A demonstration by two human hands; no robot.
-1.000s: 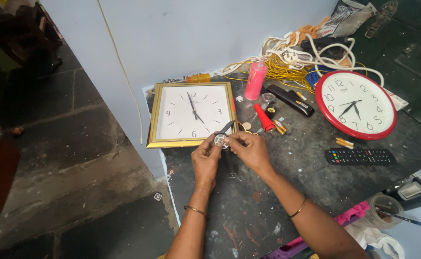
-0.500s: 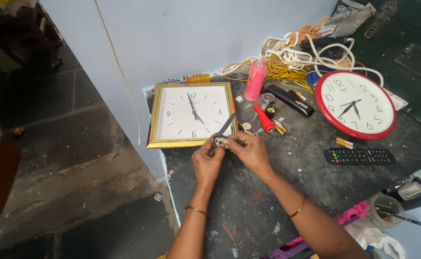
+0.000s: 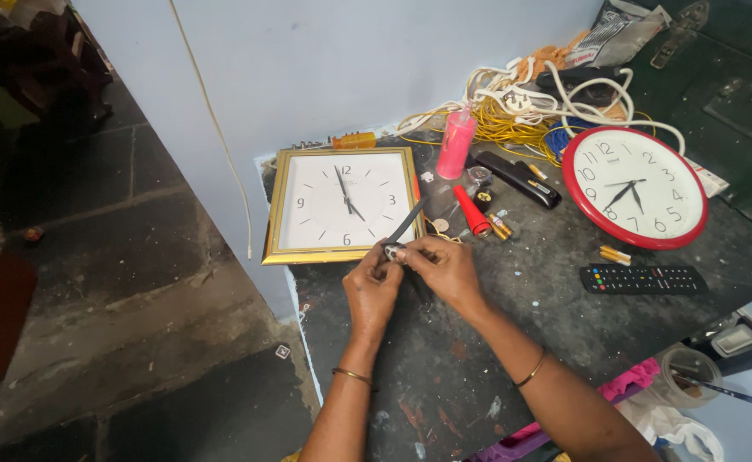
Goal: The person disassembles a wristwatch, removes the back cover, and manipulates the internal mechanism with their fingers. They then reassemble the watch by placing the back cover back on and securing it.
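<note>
A small dark metal part (image 3: 392, 251), roughly round and too small to make out in detail, is pinched between the fingertips of both hands just above the near edge of the dark, scuffed tabletop (image 3: 478, 359). A thin grey metal tool with a flat, blade-like shaft (image 3: 407, 224) rises from it at a slant toward the square gold-framed wall clock with a white face (image 3: 341, 205). The left hand (image 3: 371, 291) closes around the part from below; the right hand (image 3: 440, 269) grips from the side, its fingers curled tight, seemingly holding the tool's lower end, though the fingers hide exactly where.

The part looks light, rigid and easy to drop, so a fingertip pinch on its rim seems the fitting hold. The tool looks stiff and narrow, best held low near the work.

Just beyond the hands lie a red cylindrical marker-like stick (image 3: 472, 212) and small gold-coloured batteries (image 3: 500, 228). Farther off stand a pink plastic bottle (image 3: 456, 144), a black oblong case (image 3: 517, 178) and a tangle of yellow and white cables (image 3: 521, 115). To the right rest a round red-rimmed wall clock (image 3: 634, 188) and a black remote control (image 3: 643, 279).
</note>
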